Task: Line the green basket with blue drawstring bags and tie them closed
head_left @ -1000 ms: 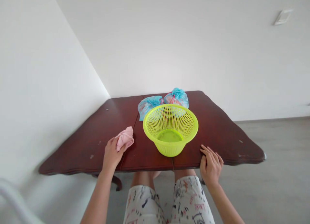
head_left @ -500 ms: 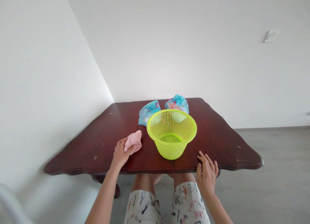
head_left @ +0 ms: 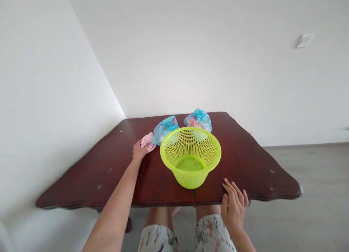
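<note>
My left hand [head_left: 140,150] is closed round a crumpled pink cloth [head_left: 148,141] on the left part of the table, close beside a knotted blue plastic bag [head_left: 165,129]. A yellow-green plastic basket [head_left: 191,177] with mesh sides stands upright in front of me. Its inside shows only the green bottom. My right hand [head_left: 233,206] lies at the table's front edge, to the right of the basket, fingers stretched out and holding nothing.
Behind the basket sits a second blue plastic bag [head_left: 198,119], tied, with reddish contents showing through. The dark red wooden table [head_left: 245,164] has wavy edges and meets the white wall [head_left: 196,55] at the back. My legs are under its front edge.
My left hand has moved forward across the table with the pink cloth, up beside the left blue bag. My right hand stays at the front edge. The camera view has shifted slightly.
</note>
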A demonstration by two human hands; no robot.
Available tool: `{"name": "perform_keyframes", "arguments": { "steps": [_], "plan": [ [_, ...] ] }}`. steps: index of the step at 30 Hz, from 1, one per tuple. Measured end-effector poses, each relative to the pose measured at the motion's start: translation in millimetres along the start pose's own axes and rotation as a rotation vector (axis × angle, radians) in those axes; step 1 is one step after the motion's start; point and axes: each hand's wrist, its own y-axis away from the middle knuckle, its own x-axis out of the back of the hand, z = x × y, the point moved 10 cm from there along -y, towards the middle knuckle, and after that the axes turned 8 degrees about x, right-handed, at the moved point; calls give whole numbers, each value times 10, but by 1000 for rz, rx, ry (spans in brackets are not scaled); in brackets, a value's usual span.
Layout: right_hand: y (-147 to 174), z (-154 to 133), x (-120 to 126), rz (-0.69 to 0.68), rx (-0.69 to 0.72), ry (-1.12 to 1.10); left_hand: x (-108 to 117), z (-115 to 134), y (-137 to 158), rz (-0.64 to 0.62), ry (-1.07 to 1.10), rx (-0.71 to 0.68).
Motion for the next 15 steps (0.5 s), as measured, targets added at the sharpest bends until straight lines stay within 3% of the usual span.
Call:
{"name": "perform_keyframes", "arguments": {
  "steps": [3,6,11,15],
  "plan": [
    [37,30,-35,-18,-7,-5,-254,163,-5,-34,20,-42],
    [58,49,-56,-38,-23,-18,-346,238,59,-45,51,-120],
    [54,55,-47,-40,-44,-30,-200,198,212,-49,109,-214],
    [48,35,-53,-63,-47,-40,82,47,633,-86,141,-289]
  ]
}}
